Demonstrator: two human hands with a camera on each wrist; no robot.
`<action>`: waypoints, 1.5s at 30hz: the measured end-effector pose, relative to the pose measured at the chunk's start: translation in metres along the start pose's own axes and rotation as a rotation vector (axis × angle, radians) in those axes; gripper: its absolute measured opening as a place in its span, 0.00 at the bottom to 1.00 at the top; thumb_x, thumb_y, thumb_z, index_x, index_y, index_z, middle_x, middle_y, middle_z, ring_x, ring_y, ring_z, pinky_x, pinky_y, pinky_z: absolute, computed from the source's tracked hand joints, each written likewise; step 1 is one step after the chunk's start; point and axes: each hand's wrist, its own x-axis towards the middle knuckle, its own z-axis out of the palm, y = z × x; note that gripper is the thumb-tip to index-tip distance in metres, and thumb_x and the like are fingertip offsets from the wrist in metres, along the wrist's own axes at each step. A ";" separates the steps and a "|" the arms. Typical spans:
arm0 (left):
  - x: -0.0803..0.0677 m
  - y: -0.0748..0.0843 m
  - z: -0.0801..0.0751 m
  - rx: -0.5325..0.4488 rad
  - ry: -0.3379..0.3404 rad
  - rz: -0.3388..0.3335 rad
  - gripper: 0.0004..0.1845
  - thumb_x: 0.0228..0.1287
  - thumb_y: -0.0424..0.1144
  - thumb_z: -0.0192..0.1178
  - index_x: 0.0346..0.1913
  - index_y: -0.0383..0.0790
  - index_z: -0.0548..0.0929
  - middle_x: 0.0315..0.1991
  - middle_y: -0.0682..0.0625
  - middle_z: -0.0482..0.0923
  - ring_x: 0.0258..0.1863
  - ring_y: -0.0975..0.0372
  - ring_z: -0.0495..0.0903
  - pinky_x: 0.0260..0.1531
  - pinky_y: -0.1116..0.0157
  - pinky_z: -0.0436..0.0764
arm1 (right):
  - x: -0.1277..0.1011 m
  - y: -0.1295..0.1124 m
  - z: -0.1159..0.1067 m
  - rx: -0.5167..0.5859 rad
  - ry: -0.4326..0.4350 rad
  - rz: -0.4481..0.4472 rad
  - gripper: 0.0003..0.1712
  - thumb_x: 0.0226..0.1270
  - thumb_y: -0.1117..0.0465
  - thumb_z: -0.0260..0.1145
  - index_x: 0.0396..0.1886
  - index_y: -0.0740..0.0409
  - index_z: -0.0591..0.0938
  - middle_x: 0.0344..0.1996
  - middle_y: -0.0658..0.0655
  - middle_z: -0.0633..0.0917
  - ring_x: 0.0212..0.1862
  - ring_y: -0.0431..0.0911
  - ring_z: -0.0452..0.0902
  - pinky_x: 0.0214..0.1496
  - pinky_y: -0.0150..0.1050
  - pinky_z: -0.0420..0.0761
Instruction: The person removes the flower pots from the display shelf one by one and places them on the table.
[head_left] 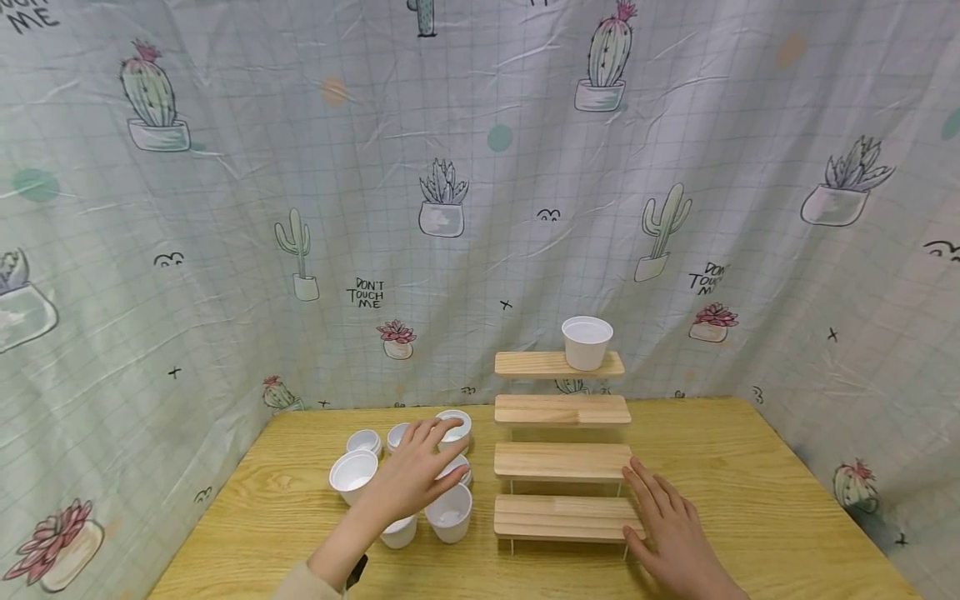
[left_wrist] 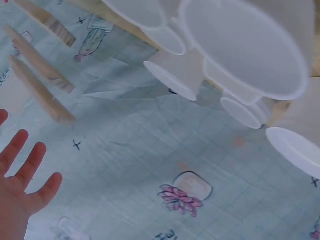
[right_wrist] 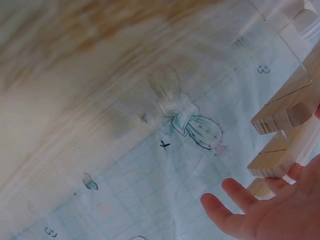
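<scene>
Left hand [head_left: 411, 477] flat, fingers spread, over the cluster of white cups [head_left: 448, 514] left of the stepped shelf [head_left: 561, 462]; holds nothing. Right hand [head_left: 670, 523] flat, steadying the shelf's lowest step. 1 cup [head_left: 587, 342] on its top step. Advice: pinch 1 rim only, lift straight up.

The left hand [head_left: 412, 479] hid parts of several white cups [head_left: 448, 512] beneath it. The right wrist view blurred the surface [right_wrist: 75, 60], and the frame edge cut off the right hand [right_wrist: 272, 212].

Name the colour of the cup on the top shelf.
White cup, clearest in the head view.
</scene>
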 end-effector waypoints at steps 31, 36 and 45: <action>0.134 0.025 0.012 0.048 0.093 0.111 0.19 0.59 0.48 0.55 0.53 0.48 0.74 0.51 0.50 0.72 0.49 0.57 0.72 0.47 0.59 0.71 | -0.002 -0.001 -0.001 0.002 -0.029 0.019 0.45 0.49 0.54 0.67 0.67 0.51 0.58 0.67 0.53 0.57 0.57 0.60 0.61 0.41 0.61 0.69; 0.147 0.028 0.020 0.045 0.091 0.104 0.20 0.59 0.47 0.55 0.55 0.48 0.73 0.51 0.49 0.72 0.49 0.57 0.71 0.47 0.59 0.71 | -0.002 -0.002 -0.001 0.002 -0.032 0.018 0.45 0.50 0.54 0.67 0.67 0.50 0.57 0.67 0.53 0.58 0.57 0.60 0.62 0.41 0.60 0.68; 0.183 0.031 0.030 0.079 0.058 0.099 0.20 0.62 0.48 0.51 0.56 0.49 0.70 0.53 0.49 0.71 0.52 0.57 0.71 0.49 0.60 0.71 | 0.000 -0.002 -0.001 -0.005 0.004 -0.002 0.44 0.48 0.55 0.67 0.66 0.53 0.59 0.66 0.55 0.60 0.57 0.59 0.61 0.43 0.61 0.68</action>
